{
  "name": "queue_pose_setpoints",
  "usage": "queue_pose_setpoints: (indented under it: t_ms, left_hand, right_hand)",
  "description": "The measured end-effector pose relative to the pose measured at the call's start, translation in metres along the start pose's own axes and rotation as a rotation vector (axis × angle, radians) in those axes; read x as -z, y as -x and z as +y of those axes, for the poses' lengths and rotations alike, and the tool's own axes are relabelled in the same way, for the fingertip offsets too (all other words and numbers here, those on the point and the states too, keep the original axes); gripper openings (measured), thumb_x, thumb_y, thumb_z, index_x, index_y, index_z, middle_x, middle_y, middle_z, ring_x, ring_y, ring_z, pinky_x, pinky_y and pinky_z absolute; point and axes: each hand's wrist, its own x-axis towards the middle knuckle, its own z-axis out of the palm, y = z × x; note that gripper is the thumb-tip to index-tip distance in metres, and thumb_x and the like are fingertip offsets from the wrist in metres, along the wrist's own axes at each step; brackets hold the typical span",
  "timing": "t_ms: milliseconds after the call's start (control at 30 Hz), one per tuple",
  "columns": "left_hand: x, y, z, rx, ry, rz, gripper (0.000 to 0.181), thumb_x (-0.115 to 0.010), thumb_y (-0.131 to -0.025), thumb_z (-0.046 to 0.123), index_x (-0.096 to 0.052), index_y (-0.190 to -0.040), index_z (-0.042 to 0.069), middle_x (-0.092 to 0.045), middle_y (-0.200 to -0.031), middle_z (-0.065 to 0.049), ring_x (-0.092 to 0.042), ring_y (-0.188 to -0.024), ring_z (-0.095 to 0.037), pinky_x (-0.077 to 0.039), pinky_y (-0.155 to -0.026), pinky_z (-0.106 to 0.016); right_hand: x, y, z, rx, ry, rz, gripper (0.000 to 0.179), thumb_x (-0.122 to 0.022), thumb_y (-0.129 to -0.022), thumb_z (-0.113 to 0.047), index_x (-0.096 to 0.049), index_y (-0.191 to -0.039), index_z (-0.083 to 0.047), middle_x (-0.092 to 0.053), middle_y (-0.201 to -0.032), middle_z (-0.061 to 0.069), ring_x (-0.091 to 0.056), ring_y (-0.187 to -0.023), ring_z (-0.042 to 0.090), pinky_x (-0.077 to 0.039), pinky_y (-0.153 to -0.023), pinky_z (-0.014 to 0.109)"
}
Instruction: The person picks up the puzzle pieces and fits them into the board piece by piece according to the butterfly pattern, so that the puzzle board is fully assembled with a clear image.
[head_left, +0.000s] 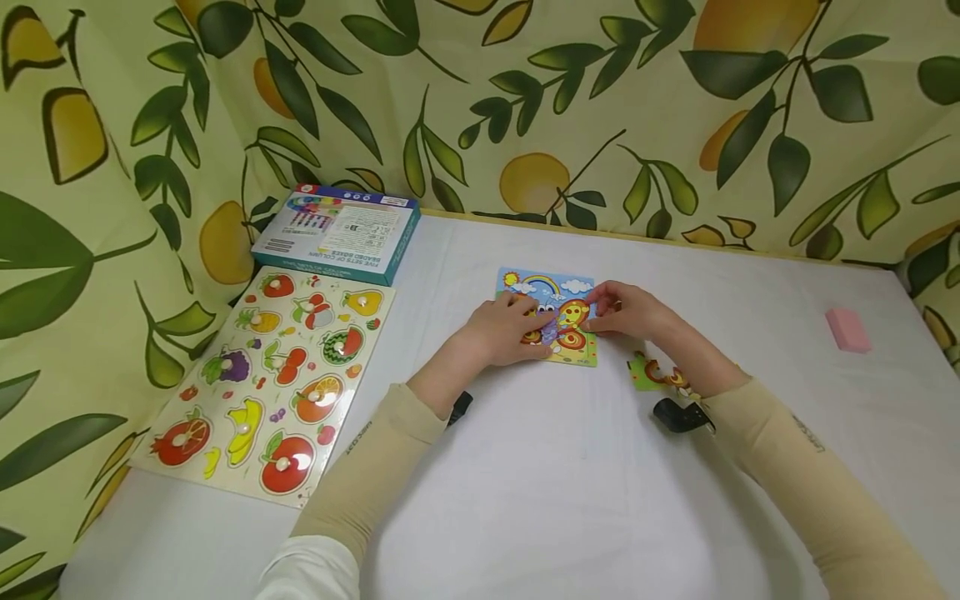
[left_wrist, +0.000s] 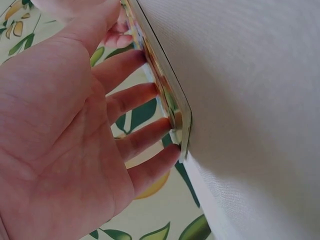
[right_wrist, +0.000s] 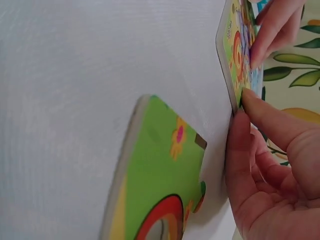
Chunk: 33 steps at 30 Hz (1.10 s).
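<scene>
A butterfly picture puzzle with a sky and rainbow along its top lies flat on the white cloth. Spread across its left and middle is my left hand; the straight fingertips rest on its face in the left wrist view. At the right edge, my right hand pinches the puzzle's border between thumb and forefinger. Below that hand lies a loose green puzzle part with a flower and a red-orange curve, partly hidden by the right forearm in the head view.
To the left lies a fruit peg board with several knobbed pieces. Behind it sits a teal-and-white box. A pink block rests far right. Fruit-patterned curtain hangs along the back and left of the table.
</scene>
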Motion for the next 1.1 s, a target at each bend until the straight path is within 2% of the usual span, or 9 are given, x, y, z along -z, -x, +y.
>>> queue_pose_setpoints:
  t_ms: [100, 333, 433, 533, 733, 867, 967, 1100]
  left_hand:
    - [0.000, 0.000, 0.000, 0.005, 0.006, -0.004, 0.067, -0.046, -0.095, 0.061, -0.028, -0.154, 0.033, -0.030, -0.156, -0.001, -0.024, -0.141, -0.030, -0.035, -0.108, -0.048]
    - [-0.002, 0.001, -0.006, -0.013, 0.056, 0.007, 0.069, -0.048, -0.095, 0.060, -0.028, -0.155, 0.031, -0.029, -0.157, -0.002, -0.022, -0.142, -0.028, -0.030, -0.111, -0.047]
    - [-0.003, 0.001, -0.010, -0.032, 0.060, 0.017, 0.065, -0.046, -0.098, 0.054, -0.028, -0.155, 0.028, -0.029, -0.156, -0.002, -0.022, -0.142, -0.028, -0.029, -0.112, -0.046]
    - [-0.003, 0.001, -0.012, -0.053, 0.084, 0.026, 0.060, -0.045, -0.101, 0.047, -0.030, -0.155, 0.025, -0.030, -0.155, -0.002, -0.023, -0.142, -0.029, -0.029, -0.112, -0.045]
    - [-0.002, 0.002, -0.017, -0.081, 0.205, 0.036, 0.058, -0.051, -0.100, 0.039, -0.036, -0.152, 0.020, -0.029, -0.155, -0.006, -0.024, -0.141, -0.029, -0.026, -0.114, -0.043]
    - [0.000, 0.005, -0.023, -0.090, 0.322, 0.046, 0.056, -0.056, -0.099, 0.035, -0.042, -0.148, 0.013, -0.021, -0.158, -0.010, -0.019, -0.144, -0.027, -0.024, -0.116, -0.040]
    - [0.002, 0.007, -0.029, -0.087, 0.403, 0.042, 0.057, -0.059, -0.097, 0.034, -0.042, -0.148, 0.012, -0.015, -0.161, -0.010, -0.013, -0.147, -0.026, -0.022, -0.116, -0.040]
    - [0.004, 0.012, -0.037, -0.060, 0.446, 0.032, 0.063, -0.063, -0.095, 0.032, -0.038, -0.150, 0.014, -0.014, -0.162, -0.008, -0.011, -0.148, -0.024, -0.021, -0.117, -0.040]
  right_hand:
    - [0.000, 0.003, -0.001, 0.020, 0.015, 0.003, 0.043, -0.074, -0.089, -0.026, -0.052, -0.121, -0.006, -0.049, -0.096, 0.009, -0.045, -0.091, 0.025, -0.038, -0.075, 0.034]
    - [0.001, 0.013, -0.002, 0.050, 0.052, 0.034, 0.042, -0.073, -0.089, -0.031, -0.057, -0.120, -0.008, -0.057, -0.102, 0.012, -0.056, -0.078, 0.024, -0.048, -0.067, 0.029]
    - [0.004, 0.023, 0.003, 0.075, 0.067, 0.056, 0.043, -0.069, -0.091, -0.036, -0.059, -0.123, -0.009, -0.061, -0.110, 0.012, -0.056, -0.089, 0.025, -0.050, -0.071, 0.031]
    - [0.009, 0.038, 0.013, 0.096, 0.085, 0.086, 0.046, -0.067, -0.092, -0.042, -0.061, -0.124, -0.009, -0.061, -0.114, 0.011, -0.053, -0.099, 0.027, -0.047, -0.076, 0.033]
    - [0.016, 0.071, 0.040, 0.112, 0.144, 0.120, 0.050, -0.070, -0.088, -0.047, -0.064, -0.121, -0.009, -0.060, -0.106, 0.010, -0.049, -0.096, 0.025, -0.044, -0.070, 0.033]
    - [0.015, 0.088, 0.055, 0.135, 0.182, 0.134, 0.052, -0.074, -0.084, -0.047, -0.065, -0.118, -0.010, -0.060, -0.109, 0.010, -0.047, -0.098, 0.024, -0.042, -0.073, 0.034]
    - [0.012, 0.096, 0.063, 0.169, 0.198, 0.148, 0.052, -0.079, -0.080, -0.043, -0.067, -0.115, -0.008, -0.060, -0.108, 0.010, -0.047, -0.096, 0.025, -0.041, -0.074, 0.036]
    - [0.006, 0.100, 0.068, 0.212, 0.218, 0.171, 0.053, -0.084, -0.075, -0.039, -0.067, -0.111, -0.005, -0.060, -0.108, 0.013, -0.047, -0.094, 0.026, -0.041, -0.077, 0.038]
